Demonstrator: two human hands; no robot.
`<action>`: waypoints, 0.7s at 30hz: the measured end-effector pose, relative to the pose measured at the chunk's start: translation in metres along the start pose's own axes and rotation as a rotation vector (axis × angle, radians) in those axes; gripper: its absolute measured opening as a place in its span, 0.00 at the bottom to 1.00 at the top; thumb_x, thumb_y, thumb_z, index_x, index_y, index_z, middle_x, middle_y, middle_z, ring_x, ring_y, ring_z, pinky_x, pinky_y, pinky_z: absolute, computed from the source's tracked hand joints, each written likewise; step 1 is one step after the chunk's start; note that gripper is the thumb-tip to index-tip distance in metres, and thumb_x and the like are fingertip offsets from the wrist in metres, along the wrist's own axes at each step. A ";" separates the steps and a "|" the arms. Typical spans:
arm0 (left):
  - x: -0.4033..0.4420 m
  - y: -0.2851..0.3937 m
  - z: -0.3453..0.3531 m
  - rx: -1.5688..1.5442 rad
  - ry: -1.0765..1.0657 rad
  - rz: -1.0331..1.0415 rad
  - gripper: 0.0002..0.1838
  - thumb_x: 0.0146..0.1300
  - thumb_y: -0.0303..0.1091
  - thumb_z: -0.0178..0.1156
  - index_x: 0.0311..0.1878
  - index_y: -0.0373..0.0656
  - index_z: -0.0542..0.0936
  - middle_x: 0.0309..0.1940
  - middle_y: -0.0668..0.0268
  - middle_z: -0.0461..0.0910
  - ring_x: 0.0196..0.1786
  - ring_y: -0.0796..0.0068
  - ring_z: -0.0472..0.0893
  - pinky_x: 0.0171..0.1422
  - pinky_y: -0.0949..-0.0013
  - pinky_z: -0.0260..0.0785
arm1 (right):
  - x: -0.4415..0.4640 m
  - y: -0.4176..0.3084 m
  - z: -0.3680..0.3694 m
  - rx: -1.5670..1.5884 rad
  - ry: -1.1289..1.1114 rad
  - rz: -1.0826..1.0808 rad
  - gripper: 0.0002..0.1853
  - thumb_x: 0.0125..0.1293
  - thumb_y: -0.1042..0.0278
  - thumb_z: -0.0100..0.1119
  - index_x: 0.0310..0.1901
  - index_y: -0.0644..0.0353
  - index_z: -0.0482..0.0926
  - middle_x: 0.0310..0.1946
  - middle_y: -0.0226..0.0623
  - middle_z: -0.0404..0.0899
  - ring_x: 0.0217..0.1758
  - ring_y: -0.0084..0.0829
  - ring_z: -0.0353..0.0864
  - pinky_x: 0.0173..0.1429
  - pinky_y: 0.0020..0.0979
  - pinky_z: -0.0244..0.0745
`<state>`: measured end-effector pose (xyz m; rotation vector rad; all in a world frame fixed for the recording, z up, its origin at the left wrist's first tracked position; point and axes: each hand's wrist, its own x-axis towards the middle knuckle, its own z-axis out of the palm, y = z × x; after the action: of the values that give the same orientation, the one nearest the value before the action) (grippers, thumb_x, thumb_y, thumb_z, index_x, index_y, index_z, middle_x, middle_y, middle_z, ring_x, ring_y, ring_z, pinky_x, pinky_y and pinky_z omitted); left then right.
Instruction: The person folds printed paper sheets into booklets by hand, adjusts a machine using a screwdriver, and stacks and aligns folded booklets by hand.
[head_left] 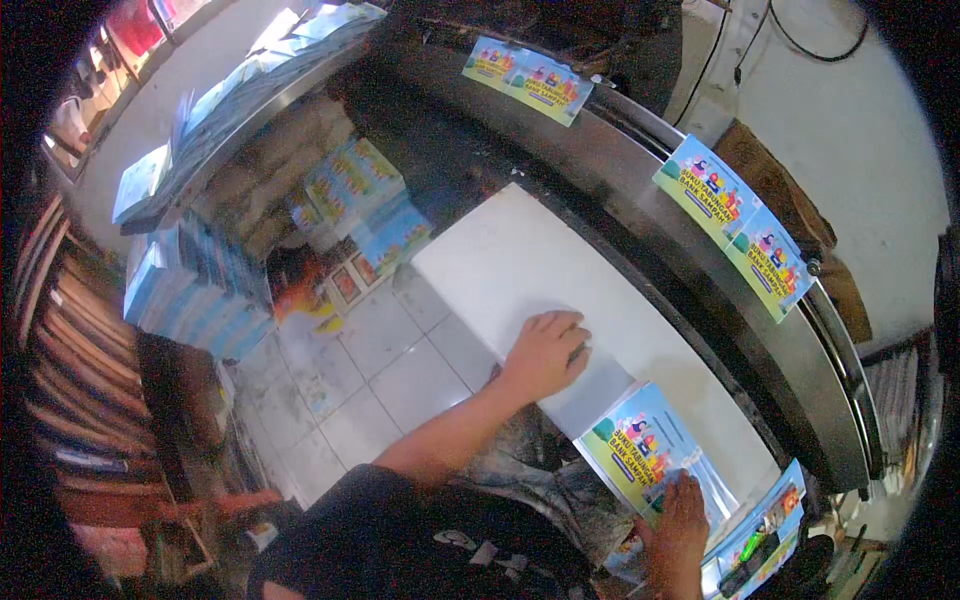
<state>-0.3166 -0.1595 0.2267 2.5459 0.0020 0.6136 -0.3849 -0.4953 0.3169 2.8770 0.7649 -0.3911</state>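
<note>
On a long white board (490, 245) in front of me lies a printed booklet (625, 445) with a blue and yellow cover reading "Buku Tabungan Bank Sampah". A plain pale sheet (590, 395) extends from its left side. My left hand (548, 355) rests on the board at the end of that sheet, fingers loosely bent and apart, holding nothing visible. Over the booklet's lower right part is my right hand (682, 520), its fingers on the cover and its thumb by the near edge. What lies beneath that hand is hidden.
Behind the board, a metal machine bar (620, 160) carries printed cover sheets (735, 225). More sheets with a dark, green-marked tool (750, 555) lie at lower right. Booklet stacks (195, 290) stand at left, below a shelf (270, 100) piled with papers. Further stacks (355, 190) sit on the tiled floor.
</note>
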 end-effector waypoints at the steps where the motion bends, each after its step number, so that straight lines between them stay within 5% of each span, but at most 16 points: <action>1: -0.002 0.000 0.000 0.004 0.003 -0.002 0.13 0.60 0.39 0.60 0.45 0.45 0.81 0.54 0.60 0.76 0.60 0.60 0.72 0.64 0.55 0.62 | 0.003 0.005 -0.010 0.102 -0.031 -0.035 0.36 0.54 0.59 0.68 0.62 0.69 0.70 0.69 0.53 0.63 0.72 0.51 0.61 0.72 0.44 0.63; 4: -0.003 -0.004 0.001 -0.018 -0.010 -0.014 0.13 0.59 0.40 0.60 0.45 0.47 0.81 0.58 0.60 0.75 0.61 0.58 0.72 0.64 0.52 0.63 | 0.015 0.029 -0.053 0.503 -0.073 -0.063 0.24 0.58 0.60 0.64 0.55 0.64 0.78 0.53 0.52 0.79 0.57 0.49 0.79 0.63 0.40 0.72; 6: -0.004 -0.004 -0.002 -0.018 -0.005 -0.003 0.13 0.59 0.40 0.61 0.45 0.46 0.82 0.57 0.59 0.76 0.61 0.57 0.73 0.64 0.52 0.63 | 0.021 0.064 -0.074 0.332 -0.017 -0.044 0.15 0.63 0.62 0.56 0.47 0.58 0.83 0.34 0.53 0.82 0.38 0.51 0.84 0.45 0.46 0.77; 7: -0.004 -0.005 -0.004 -0.020 -0.004 0.005 0.13 0.58 0.40 0.61 0.44 0.45 0.82 0.57 0.59 0.76 0.60 0.56 0.73 0.64 0.52 0.64 | 0.024 0.085 -0.085 0.118 -0.036 0.036 0.17 0.61 0.66 0.56 0.52 0.50 0.83 0.43 0.44 0.84 0.42 0.49 0.83 0.51 0.44 0.77; 8: -0.005 -0.009 -0.005 -0.033 -0.011 0.022 0.13 0.58 0.40 0.61 0.44 0.45 0.82 0.57 0.59 0.76 0.60 0.56 0.73 0.64 0.52 0.64 | 0.023 0.096 -0.112 0.118 0.007 0.186 0.17 0.61 0.68 0.56 0.52 0.51 0.83 0.41 0.45 0.85 0.39 0.50 0.83 0.50 0.44 0.77; 9: -0.004 -0.014 -0.005 -0.020 -0.004 0.007 0.13 0.58 0.39 0.61 0.44 0.45 0.82 0.56 0.58 0.77 0.59 0.55 0.74 0.64 0.52 0.64 | 0.031 0.151 -0.103 -0.069 0.220 0.166 0.16 0.61 0.70 0.56 0.51 0.52 0.83 0.43 0.47 0.84 0.38 0.49 0.82 0.49 0.45 0.77; 10: -0.003 -0.013 -0.001 -0.024 -0.006 0.003 0.13 0.57 0.39 0.62 0.43 0.44 0.83 0.55 0.58 0.77 0.58 0.54 0.74 0.64 0.52 0.64 | 0.036 0.163 -0.115 -0.124 0.537 0.399 0.14 0.66 0.67 0.53 0.49 0.61 0.80 0.38 0.55 0.81 0.40 0.50 0.83 0.44 0.46 0.76; 12: -0.004 -0.009 0.001 -0.006 0.023 -0.011 0.11 0.57 0.37 0.61 0.42 0.45 0.82 0.52 0.59 0.78 0.59 0.56 0.73 0.63 0.52 0.63 | 0.046 0.210 -0.150 -0.235 0.961 0.357 0.26 0.66 0.78 0.48 0.65 0.52 0.71 0.61 0.47 0.74 0.61 0.47 0.76 0.62 0.42 0.71; 14: 0.000 -0.003 -0.005 -0.001 0.000 -0.009 0.13 0.56 0.37 0.62 0.43 0.43 0.83 0.54 0.58 0.78 0.58 0.54 0.74 0.63 0.52 0.64 | 0.069 0.249 -0.156 -0.283 1.242 0.340 0.33 0.63 0.84 0.44 0.69 0.45 0.68 0.70 0.40 0.66 0.71 0.43 0.66 0.72 0.39 0.62; 17: 0.000 0.005 -0.012 0.013 0.005 0.002 0.13 0.57 0.37 0.63 0.44 0.43 0.82 0.55 0.58 0.77 0.58 0.54 0.74 0.62 0.53 0.64 | 0.106 0.316 -0.094 -0.127 1.084 0.158 0.29 0.67 0.83 0.43 0.68 0.49 0.69 0.69 0.42 0.67 0.72 0.41 0.65 0.75 0.38 0.58; 19: -0.004 0.000 -0.009 0.016 0.000 0.001 0.13 0.57 0.37 0.63 0.44 0.46 0.82 0.54 0.60 0.77 0.58 0.56 0.73 0.63 0.53 0.63 | 0.111 0.316 -0.046 -0.169 0.713 0.136 0.24 0.67 0.79 0.47 0.64 0.51 0.73 0.67 0.45 0.68 0.72 0.42 0.65 0.76 0.41 0.55; 21: -0.001 -0.002 -0.005 0.015 0.001 -0.006 0.12 0.57 0.38 0.63 0.44 0.48 0.82 0.53 0.62 0.77 0.58 0.57 0.73 0.63 0.53 0.62 | 0.091 0.274 -0.041 -0.094 0.597 0.194 0.23 0.62 0.75 0.55 0.60 0.56 0.75 0.64 0.49 0.70 0.70 0.50 0.66 0.75 0.45 0.56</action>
<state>-0.3189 -0.1557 0.2291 2.5591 0.0152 0.6145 -0.1621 -0.6806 0.3492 2.9492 0.5383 0.5353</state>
